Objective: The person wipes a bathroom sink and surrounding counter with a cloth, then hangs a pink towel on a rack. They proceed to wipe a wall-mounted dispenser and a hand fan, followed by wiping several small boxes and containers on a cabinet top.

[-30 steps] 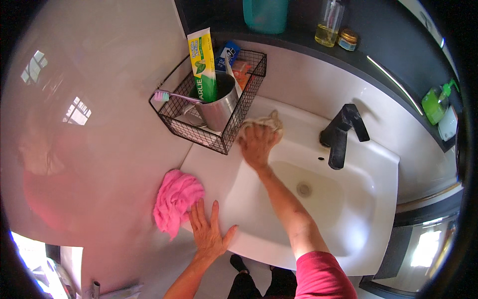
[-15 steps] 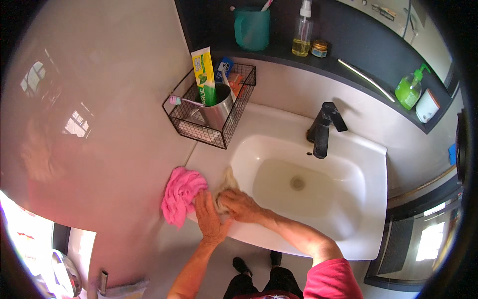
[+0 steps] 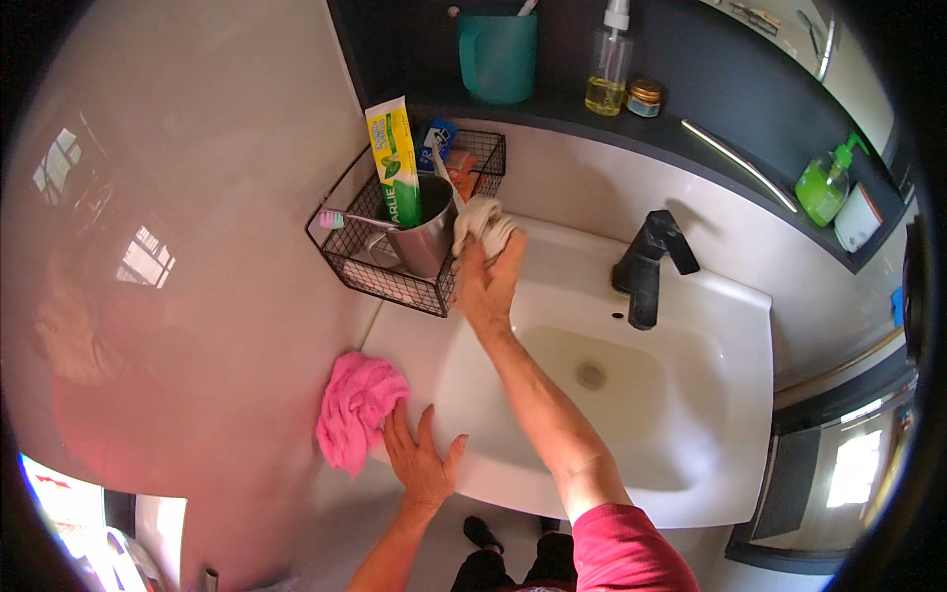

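Reaching back up, my right hand (image 3: 490, 281) has left the front rim, where it was half a second ago, and now presses a bunched pale cloth (image 3: 480, 222) against the sink's back corner beside the wire basket (image 3: 395, 281); the wiping has moved rearward. My left hand (image 3: 422, 464) stays flat, fingers spread, on the basin edge (image 3: 691, 493), just touching one pink cloth (image 3: 357, 412). Counting outward: one metal cup, one toothpaste tube, one toothbrush, perhaps more hidden, one black tap (image 3: 651, 261), one teal mug, two bottles, one small jar.
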Action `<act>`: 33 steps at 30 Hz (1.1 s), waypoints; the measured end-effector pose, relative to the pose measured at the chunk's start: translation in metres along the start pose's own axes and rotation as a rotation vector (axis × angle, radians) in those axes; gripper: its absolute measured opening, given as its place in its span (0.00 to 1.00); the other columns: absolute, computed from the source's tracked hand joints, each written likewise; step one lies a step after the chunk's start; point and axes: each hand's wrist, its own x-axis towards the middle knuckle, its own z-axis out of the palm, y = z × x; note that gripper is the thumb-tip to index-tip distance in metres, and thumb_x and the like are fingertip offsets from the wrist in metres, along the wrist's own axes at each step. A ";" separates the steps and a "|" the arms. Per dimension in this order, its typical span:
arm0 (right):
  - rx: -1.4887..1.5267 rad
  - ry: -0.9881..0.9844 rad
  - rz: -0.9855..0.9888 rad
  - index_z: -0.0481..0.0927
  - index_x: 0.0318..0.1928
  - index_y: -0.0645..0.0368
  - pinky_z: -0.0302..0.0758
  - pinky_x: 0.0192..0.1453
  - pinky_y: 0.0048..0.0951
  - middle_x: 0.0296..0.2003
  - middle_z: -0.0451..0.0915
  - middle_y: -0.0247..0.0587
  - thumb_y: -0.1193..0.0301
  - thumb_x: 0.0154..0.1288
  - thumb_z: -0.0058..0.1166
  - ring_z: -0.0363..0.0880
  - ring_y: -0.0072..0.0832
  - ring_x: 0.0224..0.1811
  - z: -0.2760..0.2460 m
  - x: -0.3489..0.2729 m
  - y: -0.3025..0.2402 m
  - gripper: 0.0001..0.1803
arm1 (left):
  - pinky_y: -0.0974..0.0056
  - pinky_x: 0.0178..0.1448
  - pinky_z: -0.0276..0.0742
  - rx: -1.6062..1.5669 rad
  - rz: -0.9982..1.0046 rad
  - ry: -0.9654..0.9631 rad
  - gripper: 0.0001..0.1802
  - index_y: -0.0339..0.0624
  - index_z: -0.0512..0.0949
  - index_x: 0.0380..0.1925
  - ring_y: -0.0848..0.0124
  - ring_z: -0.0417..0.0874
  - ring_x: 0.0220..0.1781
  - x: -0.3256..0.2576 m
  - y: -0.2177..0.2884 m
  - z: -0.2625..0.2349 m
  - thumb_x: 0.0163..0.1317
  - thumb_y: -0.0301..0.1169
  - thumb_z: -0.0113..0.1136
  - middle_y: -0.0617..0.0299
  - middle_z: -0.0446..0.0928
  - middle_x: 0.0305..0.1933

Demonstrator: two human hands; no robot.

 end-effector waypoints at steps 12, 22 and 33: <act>-0.331 0.182 -0.280 0.65 0.46 0.67 0.68 0.48 0.28 0.41 0.71 0.47 0.78 0.59 0.44 0.70 0.32 0.42 -0.022 0.162 0.078 0.14 | 0.42 0.65 0.51 -0.028 -0.053 -0.040 0.31 0.39 0.70 0.51 0.42 0.58 0.63 0.006 0.008 -0.005 0.52 0.48 0.59 0.42 0.57 0.64; -0.131 -0.132 0.015 0.65 0.41 0.62 0.69 0.42 0.24 0.35 0.71 0.39 0.78 0.62 0.47 0.69 0.25 0.36 -0.011 0.058 0.006 0.08 | 0.43 0.65 0.51 -0.011 -0.042 0.005 0.32 0.36 0.69 0.52 0.42 0.58 0.63 0.004 0.006 -0.009 0.56 0.50 0.55 0.41 0.57 0.64; -0.497 -0.285 -0.421 0.64 0.36 0.61 0.70 0.40 0.28 0.35 0.68 0.43 0.83 0.56 0.47 0.69 0.32 0.34 -0.031 -0.077 -0.017 0.09 | 0.43 0.68 0.47 -0.033 -0.109 -0.001 0.37 0.37 0.63 0.58 0.42 0.54 0.66 -0.003 0.004 0.000 0.56 0.53 0.53 0.41 0.56 0.64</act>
